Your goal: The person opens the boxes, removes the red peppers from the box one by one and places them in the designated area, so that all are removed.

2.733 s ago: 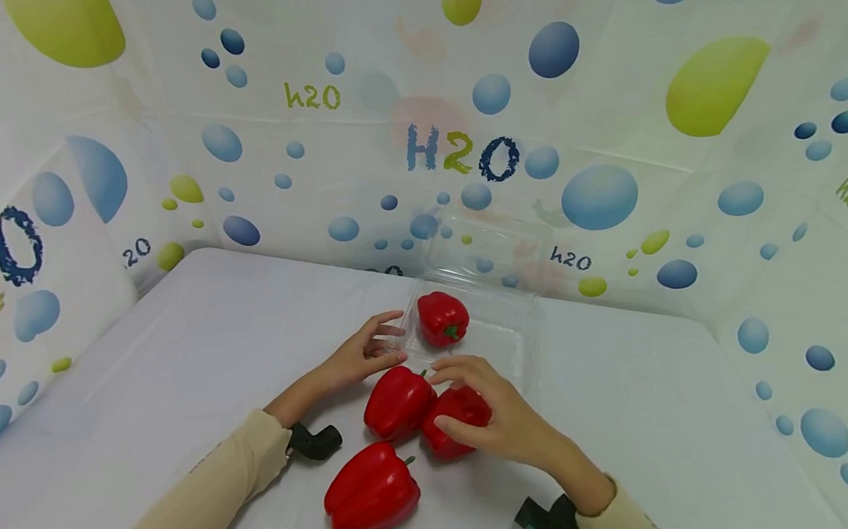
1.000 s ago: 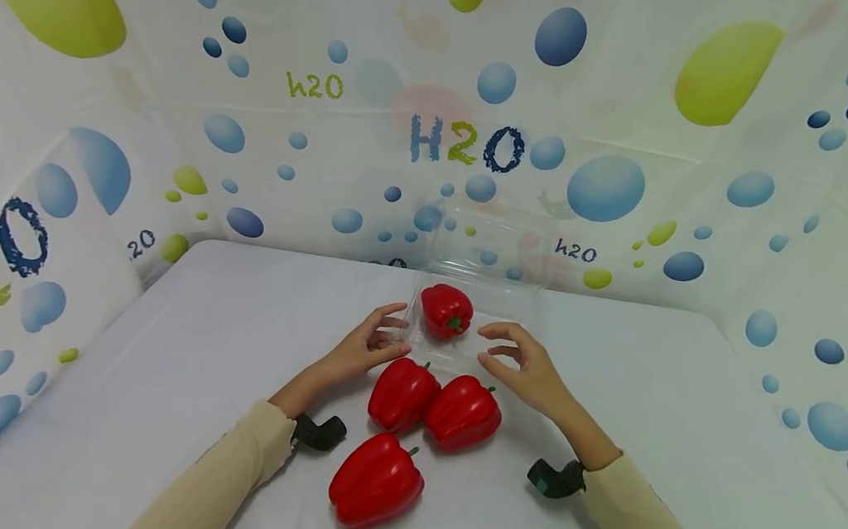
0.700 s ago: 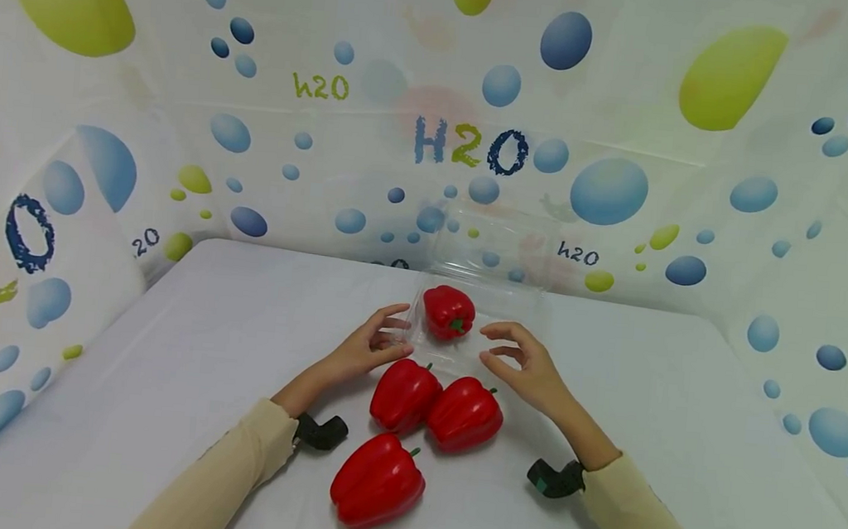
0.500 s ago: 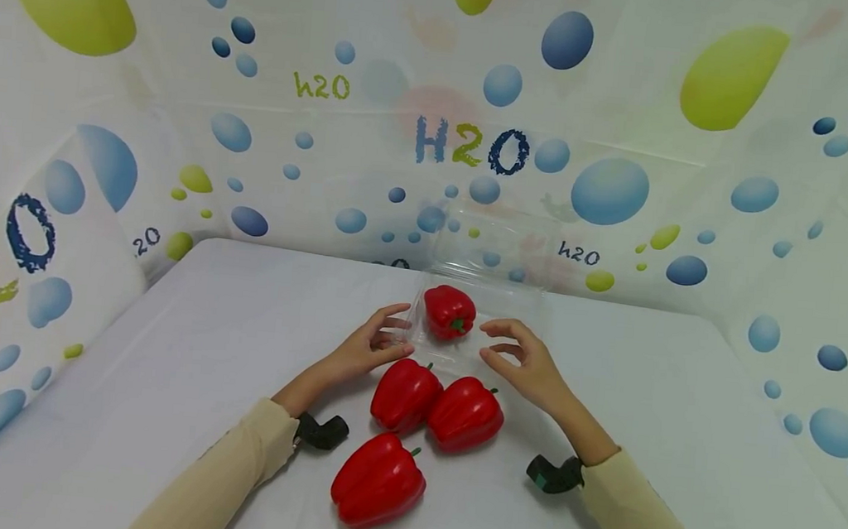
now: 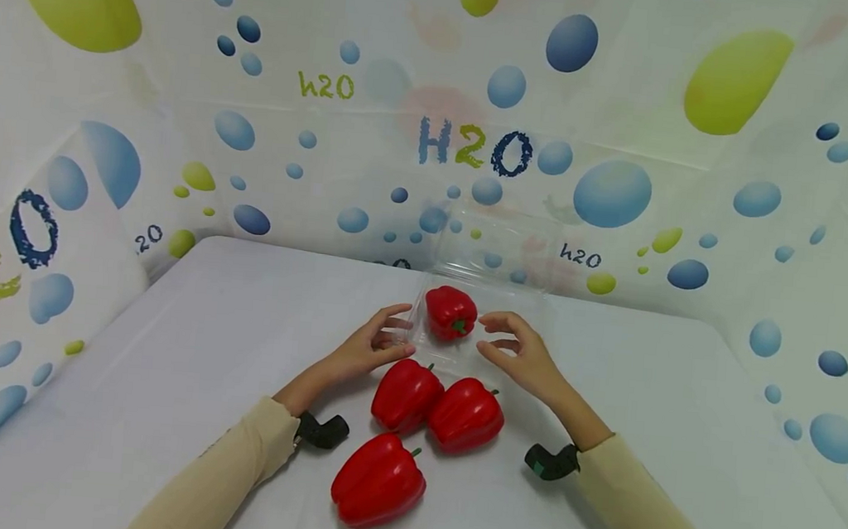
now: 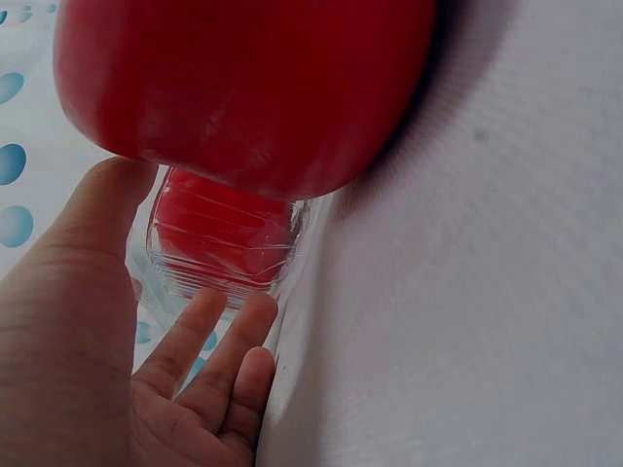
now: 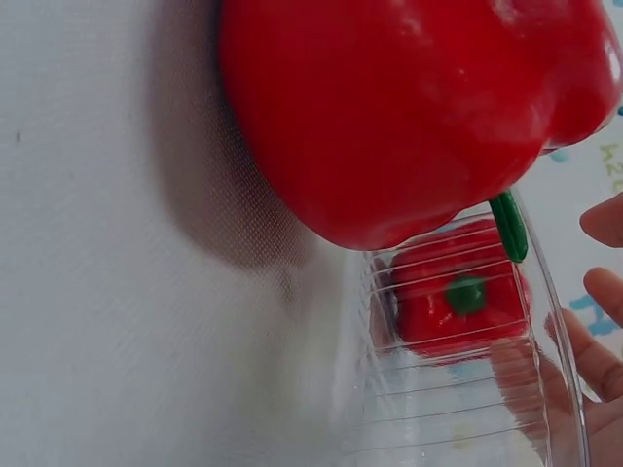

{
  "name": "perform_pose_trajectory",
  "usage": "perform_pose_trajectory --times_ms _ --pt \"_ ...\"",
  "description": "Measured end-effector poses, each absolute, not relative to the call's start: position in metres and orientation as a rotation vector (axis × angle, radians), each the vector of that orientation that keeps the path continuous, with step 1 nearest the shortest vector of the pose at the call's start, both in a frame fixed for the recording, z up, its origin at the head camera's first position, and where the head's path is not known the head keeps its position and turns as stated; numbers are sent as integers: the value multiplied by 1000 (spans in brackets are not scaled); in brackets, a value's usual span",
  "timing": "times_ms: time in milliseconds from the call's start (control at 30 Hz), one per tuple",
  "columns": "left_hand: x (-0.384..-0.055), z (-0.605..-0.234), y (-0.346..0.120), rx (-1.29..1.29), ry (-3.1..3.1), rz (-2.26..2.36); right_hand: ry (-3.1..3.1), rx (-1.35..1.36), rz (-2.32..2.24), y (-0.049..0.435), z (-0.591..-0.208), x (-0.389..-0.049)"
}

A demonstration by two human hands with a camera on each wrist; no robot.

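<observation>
A red bell pepper [image 5: 451, 313] with a green stem lies in the left part of a clear plastic container [image 5: 514, 306], whose lid [image 5: 500, 241] stands raised behind. My left hand [image 5: 367, 345] is at the container's left side, fingers spread and slightly bent; in the left wrist view the fingertips are right at its ridged wall [image 6: 229, 277]. My right hand [image 5: 525, 357] holds nothing and hovers over the container's right front, thumb and fingers loosely apart, close to that pepper. Two red peppers, one left [image 5: 406, 396] and one right [image 5: 466, 416], sit side by side before the container.
Another red bell pepper [image 5: 379, 481] lies nearer to me on the white tablecloth [image 5: 678, 451]. Black wrist-camera mounts [image 5: 323, 431] stick out from both sleeves. A printed curtain [image 5: 357, 160] with blue and green dots hangs behind the table.
My right hand has come off the right-hand loose pepper and moved forward over the container, lately shifting slightly left toward the pepper inside. My left hand has stayed by the container's side.
</observation>
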State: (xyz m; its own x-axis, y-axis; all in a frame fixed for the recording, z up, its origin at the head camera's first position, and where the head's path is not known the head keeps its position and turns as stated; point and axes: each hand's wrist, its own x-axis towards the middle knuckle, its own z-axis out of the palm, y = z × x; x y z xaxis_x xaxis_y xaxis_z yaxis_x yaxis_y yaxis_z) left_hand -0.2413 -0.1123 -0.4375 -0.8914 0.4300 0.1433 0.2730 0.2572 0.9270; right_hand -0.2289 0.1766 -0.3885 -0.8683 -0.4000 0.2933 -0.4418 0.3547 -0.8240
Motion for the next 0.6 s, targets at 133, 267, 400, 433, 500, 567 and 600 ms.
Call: perform_pose_trajectory --times_ms 133,267,400,433,500,567,600 --pt "-240 -437 -112 649 2381 1701 -2548 789 1557 173 -389 -231" --pt "-240 -437 -112 658 2383 1701 -2531 755 1554 169 -387 -235" --pt "-240 -437 -112 660 2378 1703 -2526 719 1580 168 -386 -239" --pt "-240 -437 -112 664 2379 1702 -2530 713 1588 167 -385 -240" --pt "-240 -437 -111 662 2375 1705 -2546 703 1596 167 -385 -242" --pt "-240 -436 -111 653 2368 1708 -2564 704 1582 167 -386 -244" --pt "-240 -435 -111 655 2370 1706 -2572 709 1573 167 -386 -245"
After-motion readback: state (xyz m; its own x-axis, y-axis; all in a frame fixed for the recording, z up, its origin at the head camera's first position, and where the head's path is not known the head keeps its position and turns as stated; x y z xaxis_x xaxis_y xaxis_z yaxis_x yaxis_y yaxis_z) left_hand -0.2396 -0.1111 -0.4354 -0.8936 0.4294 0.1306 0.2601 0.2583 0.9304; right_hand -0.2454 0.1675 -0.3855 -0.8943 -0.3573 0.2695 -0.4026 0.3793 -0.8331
